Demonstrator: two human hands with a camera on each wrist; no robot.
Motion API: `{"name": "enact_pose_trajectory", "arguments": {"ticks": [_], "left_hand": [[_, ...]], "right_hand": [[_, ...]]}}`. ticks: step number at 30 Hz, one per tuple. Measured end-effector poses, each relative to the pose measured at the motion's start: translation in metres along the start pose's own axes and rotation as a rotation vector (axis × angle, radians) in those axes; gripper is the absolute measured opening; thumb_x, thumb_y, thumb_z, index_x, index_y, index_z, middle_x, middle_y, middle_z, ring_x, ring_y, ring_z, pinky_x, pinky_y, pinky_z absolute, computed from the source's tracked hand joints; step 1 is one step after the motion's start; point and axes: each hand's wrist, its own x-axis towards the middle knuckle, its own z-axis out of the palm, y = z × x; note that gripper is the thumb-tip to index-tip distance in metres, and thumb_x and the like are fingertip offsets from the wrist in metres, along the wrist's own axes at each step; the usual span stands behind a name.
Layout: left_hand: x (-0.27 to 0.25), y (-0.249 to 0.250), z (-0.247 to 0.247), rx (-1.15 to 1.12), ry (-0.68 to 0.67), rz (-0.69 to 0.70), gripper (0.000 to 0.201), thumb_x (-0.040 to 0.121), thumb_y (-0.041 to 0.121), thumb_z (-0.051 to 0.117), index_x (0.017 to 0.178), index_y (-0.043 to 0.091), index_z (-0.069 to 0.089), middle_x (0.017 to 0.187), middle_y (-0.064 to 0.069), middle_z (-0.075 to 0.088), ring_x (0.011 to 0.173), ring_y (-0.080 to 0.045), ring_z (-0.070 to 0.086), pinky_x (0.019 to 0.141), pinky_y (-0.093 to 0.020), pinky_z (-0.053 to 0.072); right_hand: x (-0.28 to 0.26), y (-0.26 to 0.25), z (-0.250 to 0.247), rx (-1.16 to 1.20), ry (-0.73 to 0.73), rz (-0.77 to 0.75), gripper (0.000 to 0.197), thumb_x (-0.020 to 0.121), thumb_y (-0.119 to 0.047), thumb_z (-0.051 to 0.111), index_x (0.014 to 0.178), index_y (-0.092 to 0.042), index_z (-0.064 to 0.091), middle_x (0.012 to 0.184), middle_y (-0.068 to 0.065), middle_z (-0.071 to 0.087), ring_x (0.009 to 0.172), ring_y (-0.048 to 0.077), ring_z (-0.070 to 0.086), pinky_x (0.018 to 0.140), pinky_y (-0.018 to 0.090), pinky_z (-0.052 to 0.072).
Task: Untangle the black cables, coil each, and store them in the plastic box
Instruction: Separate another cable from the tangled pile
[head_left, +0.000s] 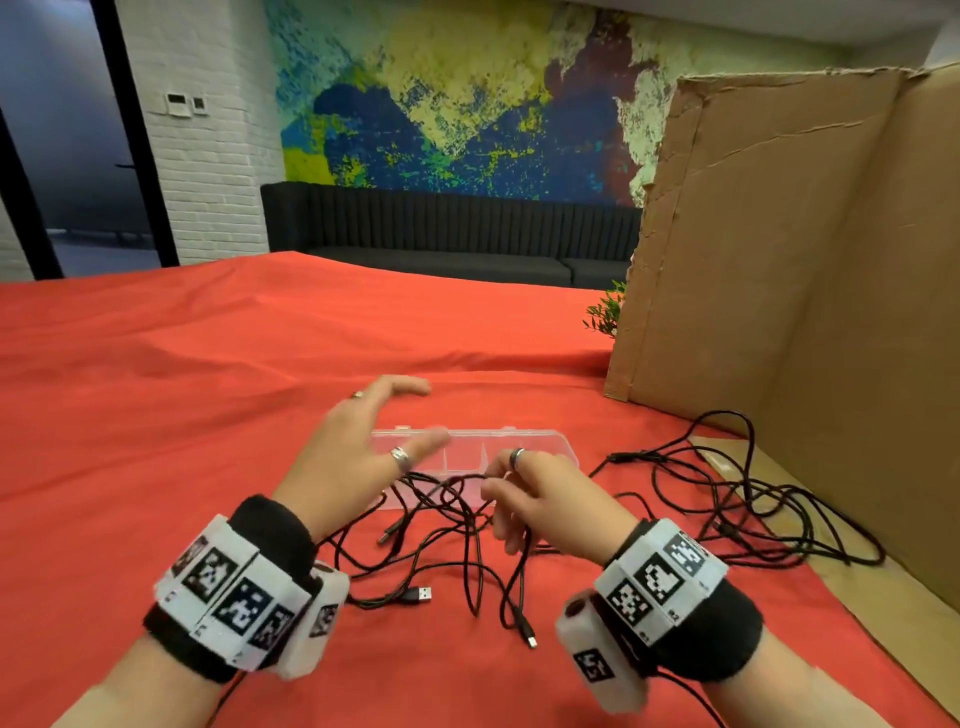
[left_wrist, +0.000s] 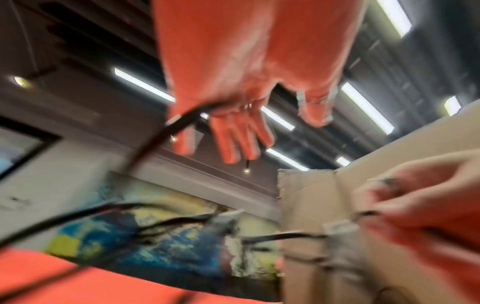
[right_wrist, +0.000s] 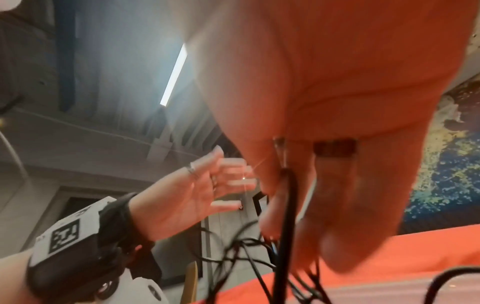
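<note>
A tangle of thin black cables (head_left: 457, 525) lies on the red cloth-covered table (head_left: 208, 415), directly in front of the person. Loops of it are raised off the cloth between the 2 hands, while loose ends with USB plugs (head_left: 423, 593) rest on the fabric nearer the camera. A second heap of black cable (head_left: 769, 499) sprawls to the right, at the foot of a tall brown cardboard screen (head_left: 789, 260).

The right hand (head_left: 535, 493) has its fingers curled and pinches a strand of the tangle, lifting it; in the right wrist view the cable (right_wrist: 285, 216) runs down between the bent fingers (right_wrist: 337, 205). A dark ring sits on 1 finger.

The left hand (head_left: 358, 457) hovers over the tangle with fingers spread and straight, gripping nothing, blurred in the head view. The left wrist view shows the palm (left_wrist: 233, 82) wide apart with a cable strand (left_wrist: 166, 131) crossing in front of it; whether the strand touches the hand I cannot tell. It wears 2 rings.

The clear rectangular plastic box (head_left: 530, 441) with inner dividers sits on the cloth just beyond the hands, partly covered by them. The raised loops pass across its near edge. Its compartments that can be seen hold no coiled cable.

Both wrists carry black bands with white marker blocks (head_left: 234, 587).
</note>
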Motion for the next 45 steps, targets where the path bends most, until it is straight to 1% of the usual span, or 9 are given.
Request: {"name": "enact_pose_trajectory", "arguments": {"ticks": [8, 18, 21, 25, 30, 35, 37, 40, 45], "left_hand": [[0.008, -0.004, 0.052, -0.040, -0.477, -0.015, 0.017, 0.081, 0.034, 0.069, 0.077, 0.021, 0.059, 0.058, 0.004, 0.064, 0.057, -0.009, 0.062, 0.064, -0.026, 0.048], [0.014, -0.049, 0.029, 0.084, -0.275, -0.094, 0.037, 0.096, 0.036, 0.044, 0.065, 0.014, 0.047, 0.061, 0.004, 0.047, 0.055, 0.000, 0.049, 0.063, -0.023, 0.039], [0.014, -0.040, 0.027, 0.262, -0.150, -0.066, 0.038, 0.097, 0.036, 0.039, 0.069, 0.012, 0.046, 0.060, 0.003, 0.044, 0.057, -0.004, 0.046, 0.060, -0.027, 0.035], [0.018, -0.016, 0.039, 0.304, -0.089, -0.029, 0.039, 0.094, 0.043, 0.043, 0.062, 0.022, 0.035, 0.053, 0.001, 0.039, 0.056, -0.017, 0.040, 0.058, -0.035, 0.029], [0.017, 0.001, 0.051, 0.112, -0.035, -0.023, 0.033, 0.092, 0.039, 0.050, 0.063, 0.025, 0.043, 0.053, 0.003, 0.040, 0.051, -0.012, 0.035, 0.053, -0.026, 0.028], [0.013, 0.011, 0.057, -0.270, -0.156, -0.072, 0.024, 0.094, 0.027, 0.049, 0.074, 0.019, 0.057, 0.048, 0.015, 0.045, 0.048, -0.001, 0.039, 0.050, -0.012, 0.036], [0.009, 0.014, 0.062, -0.396, -0.340, -0.056, 0.023, 0.095, 0.028, 0.046, 0.078, 0.020, 0.060, 0.051, 0.017, 0.047, 0.051, -0.001, 0.040, 0.052, -0.012, 0.035], [0.008, 0.012, 0.065, -0.367, -0.439, -0.047, 0.034, 0.088, 0.051, 0.043, 0.083, 0.025, 0.064, 0.062, 0.014, 0.054, 0.062, -0.008, 0.047, 0.063, -0.016, 0.039], [0.011, -0.023, 0.043, 0.066, -0.356, -0.228, 0.047, 0.072, 0.068, 0.056, 0.110, 0.040, 0.055, 0.120, 0.013, 0.052, 0.112, -0.003, 0.048, 0.100, -0.034, 0.037]], "right_hand": [[-0.024, -0.037, -0.046, 0.228, 0.459, -0.299, 0.023, 0.097, -0.016, 0.044, 0.075, -0.013, 0.051, 0.048, 0.000, 0.044, 0.040, 0.014, 0.040, 0.040, 0.023, 0.034], [-0.055, 0.028, -0.158, 0.791, 1.184, -0.134, 0.024, 0.099, -0.024, 0.037, 0.080, -0.023, 0.051, 0.046, -0.012, 0.044, 0.038, 0.003, 0.032, 0.040, 0.016, 0.025], [-0.040, 0.061, -0.139, 0.367, 1.039, 0.165, 0.033, 0.091, -0.024, 0.051, 0.124, -0.020, 0.051, 0.095, -0.004, 0.064, 0.080, 0.008, 0.059, 0.073, 0.030, 0.047], [-0.024, 0.051, -0.066, -0.232, 0.783, 0.043, 0.064, 0.087, -0.034, 0.051, 0.145, -0.021, 0.026, 0.145, 0.008, 0.033, 0.135, 0.025, 0.029, 0.110, 0.030, 0.019], [-0.023, 0.011, -0.008, 0.162, 0.156, -0.081, 0.044, 0.098, -0.036, 0.035, 0.142, -0.033, 0.028, 0.136, -0.010, 0.047, 0.125, -0.005, 0.040, 0.105, 0.010, 0.030], [-0.026, 0.022, 0.012, -0.082, 0.058, -0.053, 0.089, 0.087, -0.046, 0.056, 0.143, -0.045, -0.013, 0.133, -0.021, 0.028, 0.120, -0.010, 0.035, 0.098, 0.016, 0.029], [-0.020, 0.026, 0.011, 0.042, 0.115, -0.027, 0.080, 0.087, -0.043, 0.058, 0.144, -0.042, 0.001, 0.127, -0.019, 0.042, 0.113, 0.002, 0.051, 0.088, 0.022, 0.043], [-0.012, 0.032, -0.001, 0.106, 0.110, 0.014, 0.010, 0.095, -0.035, 0.046, 0.104, -0.032, 0.048, 0.096, -0.006, 0.059, 0.079, -0.003, 0.058, 0.061, 0.019, 0.047], [-0.019, 0.076, -0.022, -0.677, -0.202, 0.204, 0.032, 0.097, -0.044, 0.037, 0.100, -0.018, 0.055, 0.107, 0.004, 0.054, 0.104, 0.020, 0.052, 0.085, 0.033, 0.040]]}}
